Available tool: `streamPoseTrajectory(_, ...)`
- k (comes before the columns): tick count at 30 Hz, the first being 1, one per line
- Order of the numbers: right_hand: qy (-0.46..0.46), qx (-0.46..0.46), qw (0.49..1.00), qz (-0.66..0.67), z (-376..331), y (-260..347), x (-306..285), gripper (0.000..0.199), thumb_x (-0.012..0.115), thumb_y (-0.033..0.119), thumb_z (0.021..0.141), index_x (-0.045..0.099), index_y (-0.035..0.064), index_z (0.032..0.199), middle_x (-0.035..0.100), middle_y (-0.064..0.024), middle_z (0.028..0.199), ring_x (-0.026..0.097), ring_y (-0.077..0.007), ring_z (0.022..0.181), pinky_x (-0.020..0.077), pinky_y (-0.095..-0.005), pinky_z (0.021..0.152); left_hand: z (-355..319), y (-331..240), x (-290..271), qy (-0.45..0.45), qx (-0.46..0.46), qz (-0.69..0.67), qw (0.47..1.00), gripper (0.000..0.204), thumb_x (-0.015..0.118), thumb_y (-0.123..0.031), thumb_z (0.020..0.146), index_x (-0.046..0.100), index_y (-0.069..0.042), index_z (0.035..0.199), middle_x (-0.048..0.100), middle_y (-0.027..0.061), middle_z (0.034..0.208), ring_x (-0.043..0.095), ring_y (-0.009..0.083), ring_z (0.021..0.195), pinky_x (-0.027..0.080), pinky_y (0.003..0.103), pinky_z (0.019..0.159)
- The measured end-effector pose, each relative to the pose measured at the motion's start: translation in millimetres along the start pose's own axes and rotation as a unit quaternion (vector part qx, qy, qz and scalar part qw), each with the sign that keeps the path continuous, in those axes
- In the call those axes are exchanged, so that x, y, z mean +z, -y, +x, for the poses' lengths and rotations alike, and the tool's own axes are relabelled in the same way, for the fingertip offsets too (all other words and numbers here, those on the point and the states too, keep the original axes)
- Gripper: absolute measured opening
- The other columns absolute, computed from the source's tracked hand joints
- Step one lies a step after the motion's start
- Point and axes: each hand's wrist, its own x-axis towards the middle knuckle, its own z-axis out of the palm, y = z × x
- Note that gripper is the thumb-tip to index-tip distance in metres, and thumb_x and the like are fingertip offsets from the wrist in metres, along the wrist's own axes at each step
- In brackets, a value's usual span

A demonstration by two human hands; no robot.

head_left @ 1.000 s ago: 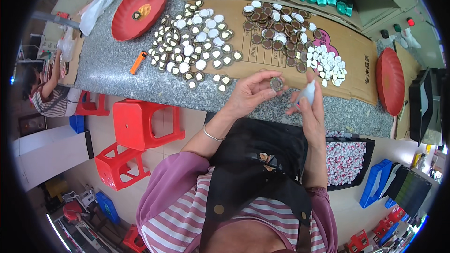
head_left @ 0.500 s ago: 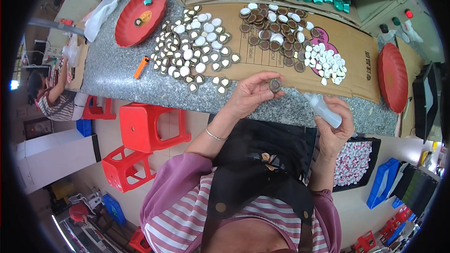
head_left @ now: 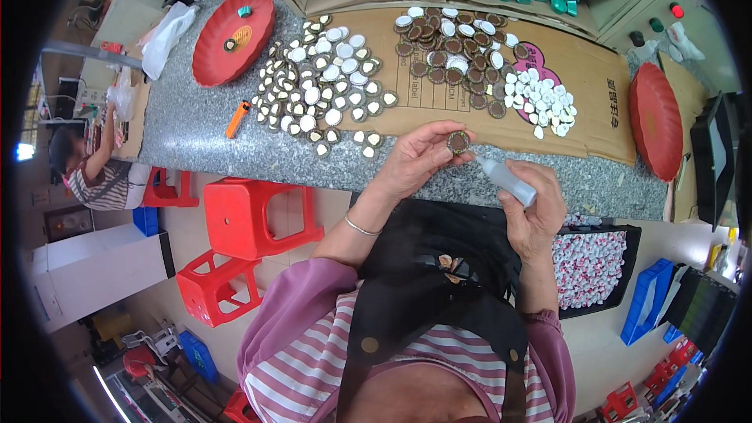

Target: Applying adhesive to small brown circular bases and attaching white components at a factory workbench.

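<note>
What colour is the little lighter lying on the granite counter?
Orange. The lighter lies left of the pile of caps; the head view shows it.

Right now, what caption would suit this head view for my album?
Left hand holds a brown cap; right hand points a squeeze bottle at it.
</note>
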Motion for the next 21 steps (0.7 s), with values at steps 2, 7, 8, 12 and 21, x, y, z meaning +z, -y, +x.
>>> streamPoseTrajectory(2,0.001,-0.003,1.000,0.003,0.5,-0.5,1.1,0.030,0.070,0.007,0.071,0.058,0.0012,0.097,0.062,-0.0153,0.091,0.061,-0.0276,0.083,0.0491,-0.0335,0.072,-0.2,-0.1,0.4,-0.001,-0.001,0.001,1.000,0.034,0.052,-0.007,0.088,0.047,-0.005,0.122,0.054,0.0132,0.116,0.057,0.0172,0.096,0.047,0.030,0.084)
streamPoseTrajectory(7,0.006,-0.001,1.000,-0.002,-0.3,-1.0,1.3,0.029,0.070,0.006,0.071,0.058,0.0012,0.097,0.062,-0.0152,0.092,0.061,-0.0276,0.083,0.0492,-0.0334,0.072,-0.4,0.6,0.5,0.000,0.000,-0.001,1.000,0.034,0.052,-0.007,0.088,0.047,-0.005,0.122,0.054,0.0133,0.117,0.057,0.0168,0.096,0.047,0.030,0.084)
streamPoseTrajectory(8,0.009,-0.001,1.000,-0.009,-0.4,-0.7,1.2,0.029,0.070,0.006,0.071,0.058,0.0012,0.097,0.062,-0.0153,0.092,0.061,-0.0275,0.083,0.0493,-0.0334,0.072,-0.5,0.8,0.2,0.003,0.002,0.000,1.000,0.034,0.052,-0.007,0.088,0.047,-0.005,0.122,0.054,0.0133,0.117,0.057,0.0167,0.096,0.047,0.030,0.084)
streamPoseTrajectory(12,0.013,0.009,1.000,-0.006,-0.6,-1.8,1.7,0.029,0.071,0.005,0.070,0.058,0.0010,0.096,0.062,-0.0154,0.092,0.062,-0.0274,0.083,0.0493,-0.0331,0.072,0.0,1.4,-0.3,0.007,0.006,0.006,1.000,0.034,0.052,-0.007,0.088,0.047,-0.005,0.122,0.054,0.0135,0.117,0.057,0.0165,0.096,0.047,0.031,0.085)
streamPoseTrajectory(21,0.017,0.008,1.000,0.005,1.2,-2.6,2.2,0.030,0.071,0.005,0.069,0.058,0.0007,0.097,0.063,-0.0156,0.092,0.062,-0.0275,0.083,0.0491,-0.0328,0.072,0.0,2.6,-1.3,0.012,0.009,0.010,1.000,0.035,0.052,-0.007,0.088,0.047,-0.003,0.122,0.054,0.0142,0.116,0.058,0.0178,0.097,0.048,0.031,0.086)
